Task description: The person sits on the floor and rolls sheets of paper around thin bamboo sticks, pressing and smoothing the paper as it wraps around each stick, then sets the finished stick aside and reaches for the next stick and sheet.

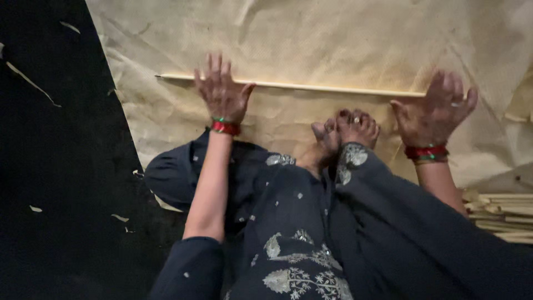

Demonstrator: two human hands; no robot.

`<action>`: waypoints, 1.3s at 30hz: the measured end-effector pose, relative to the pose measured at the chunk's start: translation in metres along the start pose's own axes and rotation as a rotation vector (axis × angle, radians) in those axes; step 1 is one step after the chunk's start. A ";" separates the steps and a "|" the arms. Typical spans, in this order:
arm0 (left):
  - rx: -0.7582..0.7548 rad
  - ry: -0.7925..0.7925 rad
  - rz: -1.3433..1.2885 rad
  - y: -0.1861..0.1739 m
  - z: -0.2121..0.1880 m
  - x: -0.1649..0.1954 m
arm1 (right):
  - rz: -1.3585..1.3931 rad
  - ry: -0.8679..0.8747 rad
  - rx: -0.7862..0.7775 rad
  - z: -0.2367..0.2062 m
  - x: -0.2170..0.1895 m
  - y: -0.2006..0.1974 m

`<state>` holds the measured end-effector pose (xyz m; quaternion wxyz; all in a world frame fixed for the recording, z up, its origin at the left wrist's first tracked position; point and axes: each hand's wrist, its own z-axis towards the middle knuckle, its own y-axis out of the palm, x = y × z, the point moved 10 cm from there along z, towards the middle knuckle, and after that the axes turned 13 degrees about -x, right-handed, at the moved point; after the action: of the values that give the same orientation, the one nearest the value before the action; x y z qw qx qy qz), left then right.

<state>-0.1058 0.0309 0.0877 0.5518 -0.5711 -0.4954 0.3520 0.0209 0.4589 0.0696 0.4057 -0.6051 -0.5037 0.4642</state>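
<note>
Tan sheet (333, 39) on floor, both hands' grip spread flat, left hand (222, 91), right hand (433, 111), on thin stick (311, 86)

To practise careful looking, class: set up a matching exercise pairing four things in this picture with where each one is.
Things:
1. long thin pale wooden stick
2. left hand
3. right hand
4. stack of pale wooden sticks

Places:
A. at the picture's right edge, beside the dark trouser leg
B. across the crumpled tan paper sheet
C. at the stick's right end
D. on the stick near its left end

Pairs: 1-B, 2-D, 3-C, 4-A
</note>
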 end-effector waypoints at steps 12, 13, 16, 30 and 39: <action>-0.135 -0.321 -0.110 0.062 -0.067 -0.061 | 0.066 0.049 -0.127 -0.013 0.014 0.029; -0.125 -0.333 -0.124 0.070 -0.060 -0.065 | 0.059 0.084 -0.134 -0.002 0.015 0.031; -0.146 -0.371 -0.085 0.083 -0.020 -0.080 | -0.041 0.247 -0.173 0.034 0.033 0.031; -0.456 -0.451 0.268 0.063 0.122 -0.089 | 0.345 0.460 -0.316 0.133 0.080 0.031; 0.001 -0.289 -0.297 0.045 -0.057 -0.118 | 0.239 0.374 -0.290 -0.024 0.057 0.025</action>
<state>-0.0750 -0.0935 0.0343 0.5208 -0.4352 -0.6481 0.3454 0.0538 0.5109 0.0425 0.3433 -0.7873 -0.4063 0.3118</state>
